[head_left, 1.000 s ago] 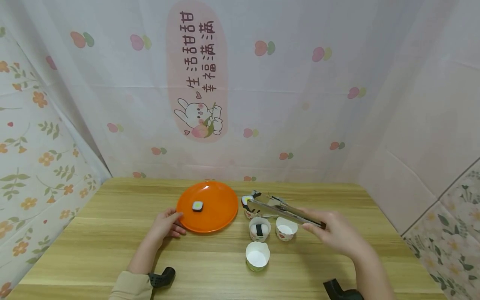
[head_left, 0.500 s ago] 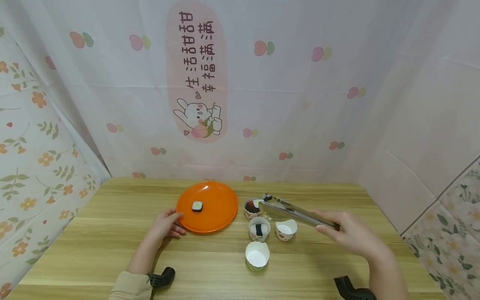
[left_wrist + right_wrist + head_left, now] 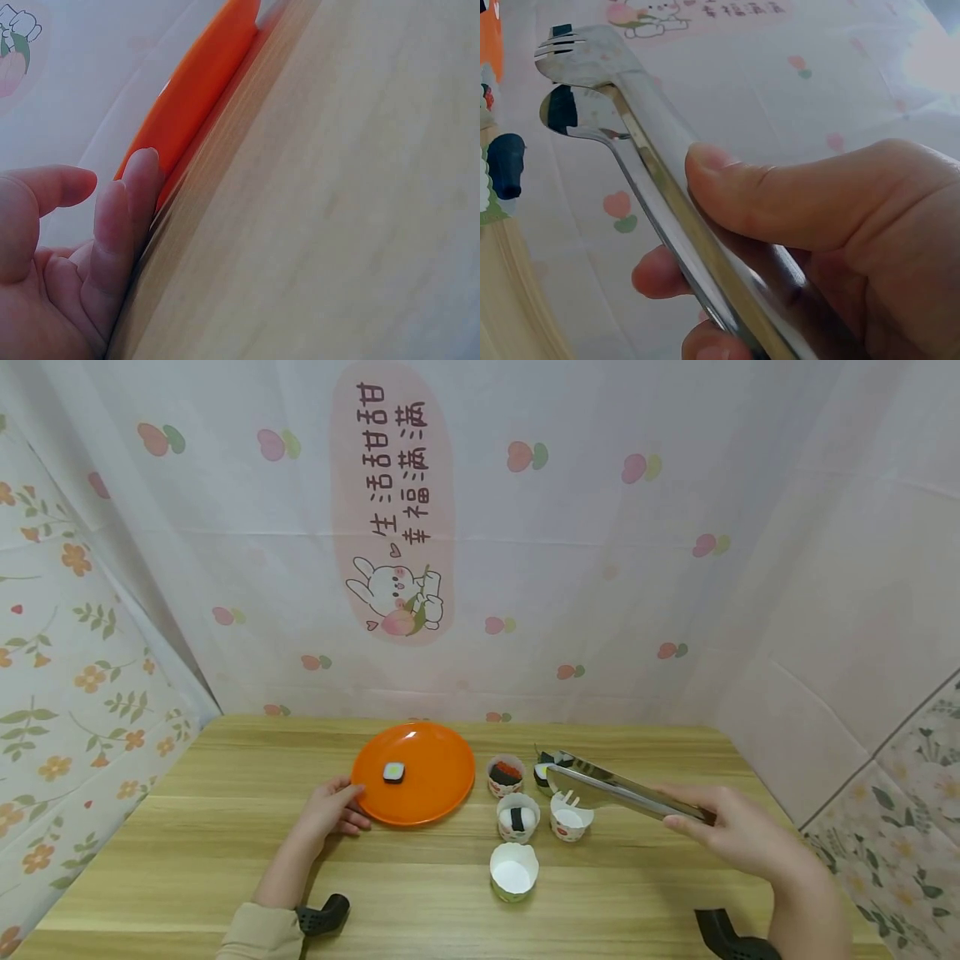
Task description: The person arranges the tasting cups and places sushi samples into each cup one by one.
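Note:
My left hand (image 3: 330,810) touches the near left rim of an orange plate (image 3: 442,785), its fingertips against the edge. One small sushi roll (image 3: 393,772) with a yellow centre sits on the plate. My right hand (image 3: 738,831) grips metal tongs (image 3: 630,793), which have a fork-shaped end and a spoon-shaped end in the right wrist view. At the tips, in the head view, is another yellow-centred sushi roll (image 3: 542,773), right of a paper cup holding a black-wrapped piece with red topping (image 3: 506,773). I cannot tell whether the tongs pinch that roll.
In front of that filled cup stands a paper cup (image 3: 517,836) with a white rice ball banded in black. To its right is an empty paper cup (image 3: 568,832), and nearer stands another empty one (image 3: 513,889). A printed curtain (image 3: 600,568) closes off the wooden table's back.
My right hand has moved the tongs to the right, and the sushi roll has gone from over the red-topped piece's cup to its right side. My left hand stays at the plate.

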A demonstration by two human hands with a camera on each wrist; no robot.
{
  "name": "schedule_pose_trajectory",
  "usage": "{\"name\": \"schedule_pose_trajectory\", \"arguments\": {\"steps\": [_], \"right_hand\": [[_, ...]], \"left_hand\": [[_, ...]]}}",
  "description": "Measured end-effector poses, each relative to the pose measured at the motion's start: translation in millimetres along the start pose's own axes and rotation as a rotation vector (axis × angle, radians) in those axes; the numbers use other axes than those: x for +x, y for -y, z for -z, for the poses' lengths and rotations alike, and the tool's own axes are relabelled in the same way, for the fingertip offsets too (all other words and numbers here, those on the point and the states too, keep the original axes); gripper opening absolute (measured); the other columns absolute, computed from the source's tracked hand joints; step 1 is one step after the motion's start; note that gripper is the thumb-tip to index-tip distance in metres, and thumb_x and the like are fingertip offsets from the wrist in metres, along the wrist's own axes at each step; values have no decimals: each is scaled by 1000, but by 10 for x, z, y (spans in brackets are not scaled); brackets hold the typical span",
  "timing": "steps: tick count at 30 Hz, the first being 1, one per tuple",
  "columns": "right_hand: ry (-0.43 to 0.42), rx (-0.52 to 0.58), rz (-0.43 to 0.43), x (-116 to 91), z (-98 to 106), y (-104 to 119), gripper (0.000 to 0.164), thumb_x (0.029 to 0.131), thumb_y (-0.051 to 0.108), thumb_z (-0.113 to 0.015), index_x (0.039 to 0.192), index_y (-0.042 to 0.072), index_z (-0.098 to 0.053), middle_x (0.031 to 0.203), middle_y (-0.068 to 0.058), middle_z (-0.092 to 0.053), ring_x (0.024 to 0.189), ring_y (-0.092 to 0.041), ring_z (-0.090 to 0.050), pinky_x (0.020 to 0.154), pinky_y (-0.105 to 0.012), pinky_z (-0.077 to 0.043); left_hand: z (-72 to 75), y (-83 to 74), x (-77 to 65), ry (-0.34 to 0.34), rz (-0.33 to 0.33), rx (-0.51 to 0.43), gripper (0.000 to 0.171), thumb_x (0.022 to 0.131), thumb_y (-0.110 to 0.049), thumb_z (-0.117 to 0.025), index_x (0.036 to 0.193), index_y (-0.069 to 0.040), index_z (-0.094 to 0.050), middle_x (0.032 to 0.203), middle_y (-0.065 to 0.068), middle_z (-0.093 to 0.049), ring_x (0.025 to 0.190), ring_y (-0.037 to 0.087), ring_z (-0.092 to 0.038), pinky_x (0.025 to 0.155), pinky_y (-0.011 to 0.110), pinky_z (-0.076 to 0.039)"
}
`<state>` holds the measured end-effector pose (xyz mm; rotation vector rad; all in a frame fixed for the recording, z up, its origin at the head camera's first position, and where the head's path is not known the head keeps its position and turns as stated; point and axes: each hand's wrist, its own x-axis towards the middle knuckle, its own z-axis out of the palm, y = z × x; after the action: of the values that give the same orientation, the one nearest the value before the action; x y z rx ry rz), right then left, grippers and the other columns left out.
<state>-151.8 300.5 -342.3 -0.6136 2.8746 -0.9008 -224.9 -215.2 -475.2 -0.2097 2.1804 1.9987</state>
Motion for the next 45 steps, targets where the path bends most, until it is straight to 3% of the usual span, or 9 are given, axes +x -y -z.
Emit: {"name": "schedule_pose_trajectory", "arguments": {"steps": [10,14,17,19,22,27,31,34,45], "right_hand": [[35,39,-43,-85,102,-99,53,92,30,-63,133,-3,-54,119,-21,-60,49,-6,-25,55,-26,-40],[51,18,-48,-101,129,-133,53,92,31,-64,132,-3,-55,129,-26,-54,79,-16,-59,66,-30,-47],[55,5,-20,-115,130,-158,51,92,29,-64,129,-5,-56,127,-26,-55,99,-26,-59,68,-31,-49],[69,39,-12,-123,129,-174,50,92,26,-65,129,-7,-55,124,-28,-56,81,-22,-63,63,-32,-51],[100,90,-19,-126,129,-184,50,92,24,-64,129,-9,-54,122,-32,-55,50,-8,-42,52,-27,-43],[116,45,-48,-117,117,-168,53,91,31,-65,128,-5,-57,123,-29,-56,43,-6,-35,60,-25,-42],[117,-18,-88,-105,97,-155,53,89,36,-66,128,1,-59,125,-24,-58,78,-23,-62,74,-40,-51],[127,-32,-109,-94,82,-145,52,89,36,-67,128,3,-61,126,-22,-58,114,-44,-53,82,-56,-49],[160,-14,-161,-41,34,-102,56,88,40,-67,130,3,-59,129,-23,-55,117,-47,-49,84,-57,-48]], "left_hand": [[-4,5,9,-8,-8,3,45,101,-17,-47,135,10,-36,74,10,-63,58,17,-65,52,25,-54],[3,9,12,-5,-9,4,45,101,-17,-46,135,10,-36,74,9,-63,58,17,-65,52,24,-54],[10,15,10,-3,-9,4,46,101,-17,-46,136,10,-35,74,9,-63,58,17,-65,52,24,-53],[13,21,11,-3,-10,4,46,101,-17,-46,136,10,-35,74,9,-62,58,17,-65,52,24,-53],[13,19,10,-4,-9,5,46,101,-18,-46,136,10,-35,74,9,-62,58,16,-65,52,24,-53],[8,17,9,-6,-7,3,46,101,-18,-46,136,10,-35,74,9,-62,57,16,-65,51,24,-53],[4,11,3,-2,-6,1,47,101,-18,-46,137,10,-34,74,10,-62,57,16,-65,51,24,-53],[4,5,4,-1,-5,0,47,101,-18,-46,137,10,-34,75,10,-62,57,16,-65,52,24,-53],[1,-3,-11,-1,-9,1,45,101,-18,-48,134,10,-35,74,10,-62,57,17,-65,51,25,-54]]}}
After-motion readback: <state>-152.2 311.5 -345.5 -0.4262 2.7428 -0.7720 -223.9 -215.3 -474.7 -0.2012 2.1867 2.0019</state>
